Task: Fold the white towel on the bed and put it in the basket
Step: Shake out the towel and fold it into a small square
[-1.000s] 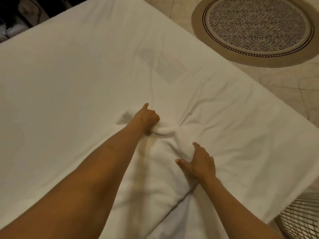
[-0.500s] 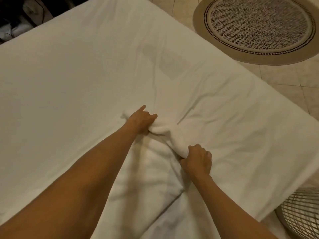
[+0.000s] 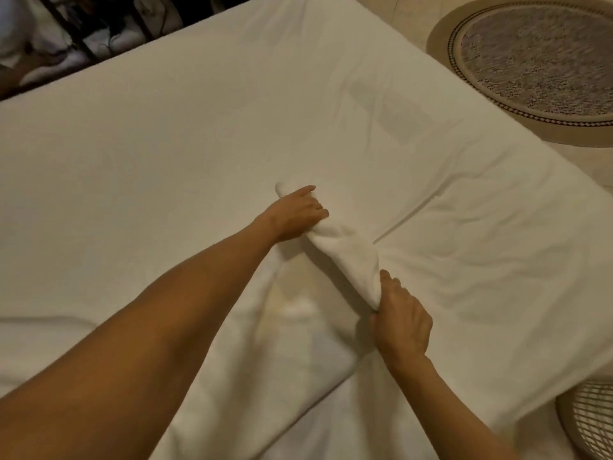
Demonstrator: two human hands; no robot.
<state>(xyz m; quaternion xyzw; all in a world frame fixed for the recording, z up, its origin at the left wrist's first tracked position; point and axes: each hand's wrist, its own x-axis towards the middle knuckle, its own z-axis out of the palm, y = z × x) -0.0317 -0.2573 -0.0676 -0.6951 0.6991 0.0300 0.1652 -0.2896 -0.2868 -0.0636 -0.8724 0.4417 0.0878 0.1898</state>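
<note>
Towel (image 3: 345,257) bunched into a roll mid-bed (image 3: 166,161), long axis running far-left to near-right, left hand (image 3: 295,214) clamped on far end, right hand (image 3: 403,322) gripping near end.

Soft matt cloth towel (image 3: 345,257); smooth matt sheet (image 3: 166,161); woven rug (image 3: 537,61)

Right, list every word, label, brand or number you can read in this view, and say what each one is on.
None can be read.
The white towel, bed sheet, round rug and wire basket show no text.
The dark clutter beyond the bed is too blurred to tell.
</note>
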